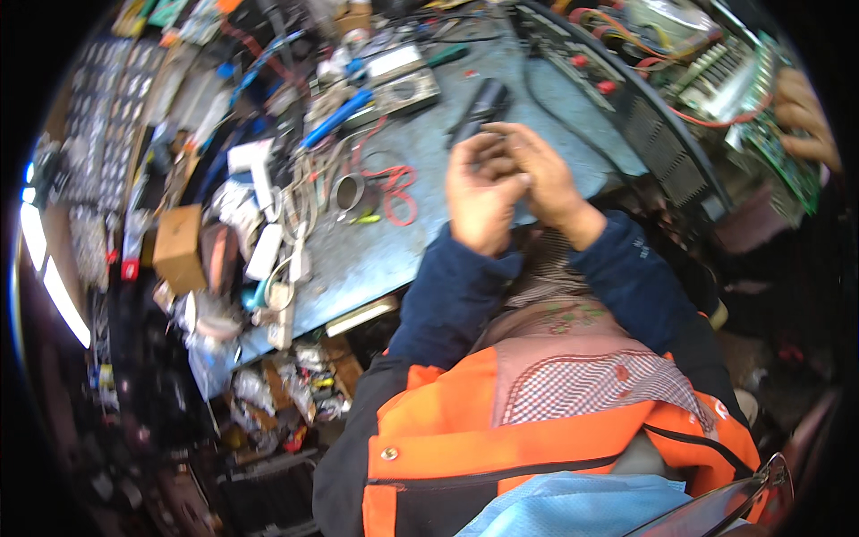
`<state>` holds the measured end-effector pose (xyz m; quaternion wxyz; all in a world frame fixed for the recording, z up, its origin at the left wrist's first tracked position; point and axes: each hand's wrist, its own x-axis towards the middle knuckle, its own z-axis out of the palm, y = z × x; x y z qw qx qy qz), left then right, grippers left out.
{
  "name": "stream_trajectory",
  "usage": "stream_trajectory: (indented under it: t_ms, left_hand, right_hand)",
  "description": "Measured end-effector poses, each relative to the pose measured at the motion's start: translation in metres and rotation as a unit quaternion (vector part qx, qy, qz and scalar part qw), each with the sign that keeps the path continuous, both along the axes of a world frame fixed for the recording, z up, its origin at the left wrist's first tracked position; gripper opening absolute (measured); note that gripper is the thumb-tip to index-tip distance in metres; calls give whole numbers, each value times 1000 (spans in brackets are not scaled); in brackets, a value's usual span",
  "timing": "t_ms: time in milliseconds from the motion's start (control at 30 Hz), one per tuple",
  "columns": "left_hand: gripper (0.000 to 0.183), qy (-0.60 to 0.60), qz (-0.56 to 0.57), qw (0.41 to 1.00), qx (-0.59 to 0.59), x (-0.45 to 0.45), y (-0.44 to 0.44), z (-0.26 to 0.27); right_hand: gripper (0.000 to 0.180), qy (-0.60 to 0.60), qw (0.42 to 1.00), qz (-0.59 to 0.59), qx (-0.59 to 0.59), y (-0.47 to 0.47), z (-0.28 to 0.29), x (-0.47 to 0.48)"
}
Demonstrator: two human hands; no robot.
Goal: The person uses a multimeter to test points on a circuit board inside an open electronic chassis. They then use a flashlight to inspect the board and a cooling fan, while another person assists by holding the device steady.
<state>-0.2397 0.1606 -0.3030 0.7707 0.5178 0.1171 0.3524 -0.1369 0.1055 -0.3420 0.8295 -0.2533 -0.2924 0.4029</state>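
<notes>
Over the front part of the blue worktop (pixel 409 252), my left hand (pixel 480 194) and my right hand (pixel 551 174) meet. The left fingers curl inward; the right fingers reach across beside them, the hands touching or nearly so. Blur and the curled fingers hide whether anything small is between them. Just beyond the fingertips lies a dark, elongated object (pixel 491 99) on the worktop, too blurred to name. To the left are a loop of red wire (pixel 400 201), a round metal ring or cup (pixel 347 192) and a small yellow-green piece (pixel 364 219).
A multimeter (pixel 406 88) and a blue tube-shaped tool (pixel 337 118) sit back left, near tangled cables and a cardboard box (pixel 178 248). A black chassis panel (pixel 661 137) with red knobs or terminals stands right. Another person's hand (pixel 802 117) is at a green circuit board (pixel 782 161).
</notes>
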Motion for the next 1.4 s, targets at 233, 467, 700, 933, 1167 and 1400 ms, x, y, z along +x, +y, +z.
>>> stream_trajectory:
  t_ms: [233,467,700,933,1167,1400]
  left_hand:
    - [64,37,23,999,12,6,-3,5]
    - [63,70,41,997,20,4,-2,3]
    - [62,78,47,996,23,2,-5,6]
    - [61,86,49,995,30,4,-1,2]
    - [64,80,9,997,23,7,-4,7]
    - [64,70,9,997,30,-21,0,5]
  right_hand:
    - [40,-6,1000,-13,-12,2,-2,2]
    - [42,-18,1000,-1,-16,3,-5,1]
    - [47,-40,999,7,-18,2,-7,2]
    - [43,-37,999,1,-22,2,-5,-1]
    - [43,-96,993,-43,-56,-5,-4,8]
    - [35,-57,998,6,-18,0,-9,-10]
